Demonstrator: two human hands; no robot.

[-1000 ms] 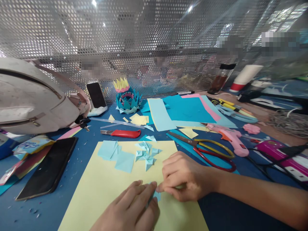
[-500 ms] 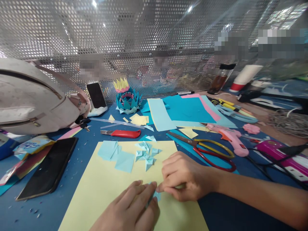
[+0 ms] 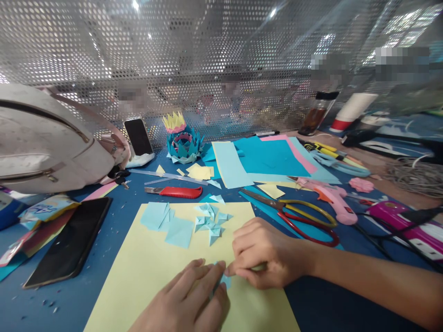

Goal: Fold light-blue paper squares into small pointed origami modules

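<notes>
A small piece of light blue paper (image 3: 226,280) lies on the yellow sheet (image 3: 128,276), mostly covered by my fingers. My left hand (image 3: 194,295) holds it down from the left, its fingertips pressed on the paper. From the right, my right hand (image 3: 259,256) is curled, with its index fingertip against the paper's edge beside the left fingers. Beyond my hands are several folded light blue paper pieces (image 3: 212,223) in a loose cluster. Flat light blue paper squares (image 3: 179,233) lie to their left, partly overlapping.
Scissors (image 3: 294,212) lie right of the sheet, near a pink glue gun (image 3: 332,197). A red utility knife (image 3: 176,192) is behind the sheet. A dark phone (image 3: 69,244) and a backpack (image 3: 51,143) are at left. A paper lotus (image 3: 184,145) stands at the back.
</notes>
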